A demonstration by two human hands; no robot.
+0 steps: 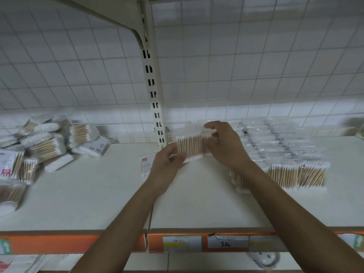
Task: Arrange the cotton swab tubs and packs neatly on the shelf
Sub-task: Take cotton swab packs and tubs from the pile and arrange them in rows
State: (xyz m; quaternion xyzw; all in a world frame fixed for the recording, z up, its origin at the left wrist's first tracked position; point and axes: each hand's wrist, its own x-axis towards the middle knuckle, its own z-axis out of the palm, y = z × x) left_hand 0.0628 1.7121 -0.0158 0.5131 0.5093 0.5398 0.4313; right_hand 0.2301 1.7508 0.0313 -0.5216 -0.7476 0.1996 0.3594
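Observation:
A clear pack of wooden cotton swabs (194,147) is held above the white shelf (110,196), near the upright post. My left hand (167,164) pinches its lower left corner. My right hand (224,143) grips its right side, fingers curled over the top edge. To the right lies a row of several similar swab packs (291,164), laid flat and overlapping. At the far left is a loose heap of swab tubs and packs (41,146). A small pack with a red label (145,164) lies on the shelf just left of my left hand.
A slotted metal post (155,107) and a wire grid back panel (236,75) stand behind the shelf. The shelf's orange front edge (74,243) carries price labels (227,242). More goods show on the lower shelf (264,259).

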